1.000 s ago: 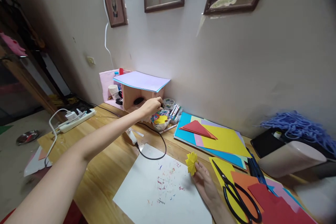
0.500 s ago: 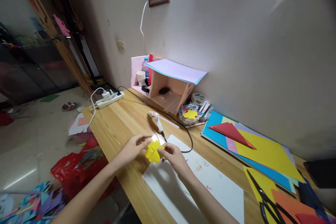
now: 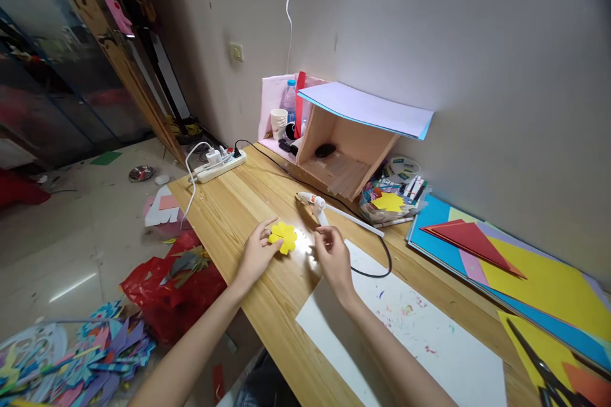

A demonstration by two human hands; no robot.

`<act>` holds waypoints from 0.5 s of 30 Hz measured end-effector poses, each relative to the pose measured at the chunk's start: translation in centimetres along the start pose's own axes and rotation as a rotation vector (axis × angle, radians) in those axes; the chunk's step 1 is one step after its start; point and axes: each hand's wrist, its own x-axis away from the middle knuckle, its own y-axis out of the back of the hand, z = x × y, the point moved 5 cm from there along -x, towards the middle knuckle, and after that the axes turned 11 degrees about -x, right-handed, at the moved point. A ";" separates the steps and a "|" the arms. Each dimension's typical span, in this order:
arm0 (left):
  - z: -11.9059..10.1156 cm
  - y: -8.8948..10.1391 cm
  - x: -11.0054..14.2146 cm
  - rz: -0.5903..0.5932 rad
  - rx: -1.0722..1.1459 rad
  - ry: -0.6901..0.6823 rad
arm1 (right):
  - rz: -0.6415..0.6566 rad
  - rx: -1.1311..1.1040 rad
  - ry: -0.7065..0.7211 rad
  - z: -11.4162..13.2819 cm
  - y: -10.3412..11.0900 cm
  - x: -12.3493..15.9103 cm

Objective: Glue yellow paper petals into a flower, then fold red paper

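My left hand [image 3: 255, 251] pinches a yellow paper flower [image 3: 286, 236] by its left edge, holding it just over the wooden desk. The flower's cut petals spread flat. My right hand [image 3: 334, 261] is apart from the flower, its fingers loosely bent and nothing visible in them. Right at its fingertips is the lower end of the handle of a white glue gun [image 3: 312, 201], which lies on the desk; whether they touch I cannot tell. A white stick [image 3: 358, 219] lies beside the gun. Under my right forearm is a paint-stained white sheet [image 3: 401, 331].
A cardboard box with a lilac top [image 3: 367, 105] stands by the wall. Beside it is a tub of markers [image 3: 394, 197]. Coloured paper sheets [image 3: 525, 267] and black scissors [image 3: 544, 365] lie right. A power strip [image 3: 222, 166] sits at the desk's far left; a red bag [image 3: 162, 292] is on the floor.
My right hand has let go of the yellow flower and moved right, towards the glue gun's handle. The left hand keeps the flower. The view has shifted left and down.
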 end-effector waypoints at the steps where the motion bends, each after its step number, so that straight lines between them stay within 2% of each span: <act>1: 0.3 0.0 -0.1 -0.031 -0.060 0.000 | -0.064 0.075 0.044 0.1 0.8 -0.2; 4: 0.5 -0.3 0.0 -0.125 -0.343 -0.041 | -0.173 0.231 0.127 -0.1 2.8 -1.2; 6: 0.2 -0.5 0.3 -0.186 -0.542 -0.098 | -0.172 0.276 0.137 -0.7 3.4 -1.9; 11: -0.8 -0.9 1.2 -0.266 -0.931 -0.232 | -0.011 0.311 0.155 -1.5 2.4 -3.3; 15: -1.0 -0.4 1.3 -0.212 -1.010 -0.314 | 0.146 0.394 0.196 -1.3 0.6 -4.7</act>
